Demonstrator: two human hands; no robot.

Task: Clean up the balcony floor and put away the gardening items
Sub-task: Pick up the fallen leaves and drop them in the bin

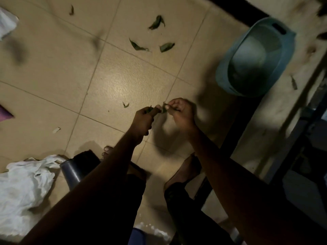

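Observation:
Both my hands meet over the beige tiled floor (58, 71). My left hand (144, 119) grips picked-up green leaves in its curled fingers. My right hand (180, 112) pinches a small leaf (164, 109) between thumb and fingertips, right beside the left hand. Several dry leaves lie on the tiles beyond: a curled one (157, 22), a long one (138, 45), a broad one (166, 47), one far off (71, 10), and a small scrap (126, 104) near my left hand.
A blue plastic basin (283, 55) sits at the right by a dark wall edge. A white plastic bag (23, 188) and a dark pot (77, 167) lie at lower left beside my bare feet. A paper scrap (56, 129) is on the floor.

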